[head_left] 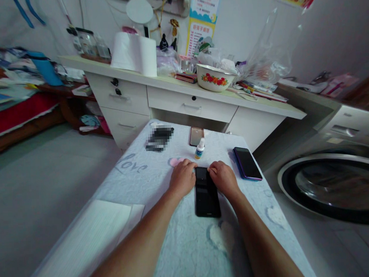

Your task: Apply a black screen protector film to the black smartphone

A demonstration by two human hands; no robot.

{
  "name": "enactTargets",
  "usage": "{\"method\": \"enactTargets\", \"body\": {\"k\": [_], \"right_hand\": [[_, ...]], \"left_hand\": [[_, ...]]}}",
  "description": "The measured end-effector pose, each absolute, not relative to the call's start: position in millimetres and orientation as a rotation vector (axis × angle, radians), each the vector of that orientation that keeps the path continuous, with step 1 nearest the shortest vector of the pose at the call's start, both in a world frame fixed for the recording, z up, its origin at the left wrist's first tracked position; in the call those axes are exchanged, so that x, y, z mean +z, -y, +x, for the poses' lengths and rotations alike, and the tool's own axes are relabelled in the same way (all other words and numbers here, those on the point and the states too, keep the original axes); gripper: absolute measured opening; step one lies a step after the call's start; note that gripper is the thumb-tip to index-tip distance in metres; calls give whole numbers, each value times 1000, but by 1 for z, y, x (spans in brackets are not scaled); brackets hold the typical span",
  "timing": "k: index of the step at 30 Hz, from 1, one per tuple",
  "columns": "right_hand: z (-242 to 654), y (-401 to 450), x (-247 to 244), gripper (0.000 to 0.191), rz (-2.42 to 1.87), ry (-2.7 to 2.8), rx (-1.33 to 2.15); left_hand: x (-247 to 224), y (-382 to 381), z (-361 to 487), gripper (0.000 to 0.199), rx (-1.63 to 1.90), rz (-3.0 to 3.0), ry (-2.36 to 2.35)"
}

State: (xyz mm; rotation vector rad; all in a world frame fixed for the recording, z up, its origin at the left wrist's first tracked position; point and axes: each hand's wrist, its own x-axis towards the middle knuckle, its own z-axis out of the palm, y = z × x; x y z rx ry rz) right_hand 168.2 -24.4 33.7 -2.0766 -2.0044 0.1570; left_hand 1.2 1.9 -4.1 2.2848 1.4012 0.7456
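Black phone (207,200) lying flat on a pale cloth (183,243), two hands working at its far end.

From the left, grey script on the cloth is spelling "Love"; a pixelated dark object (160,138) is lying beyond it. The left hand (182,179) is curling its fingers at the phone's far left corner. Past the phone, a small bottle (200,149) is standing, its label too small to read, and a wall poster (200,31) is showing Chinese print, partly legible as "好孩子". The right hand (224,177) is bending its fingers at the far right corner; whether either is gripping, I cannot tell. A purple-edged phone (247,163) is resting rightmost on the cloth.
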Motion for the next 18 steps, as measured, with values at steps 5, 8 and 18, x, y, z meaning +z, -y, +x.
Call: {"method": "enactTargets", "body": {"k": [5,8,18], "right_hand": [[175,29,29,15,-2074,1947,160],[177,33,25,17,-2048,1948,178],[169,47,24,21,-1985,1981,209]], "left_hand": [[-3,-1,1,33,740,2282,-1414],[-2,-1,1,33,725,2284,-1419],[-4,-1,2,33,742,2296,-1417]]}}
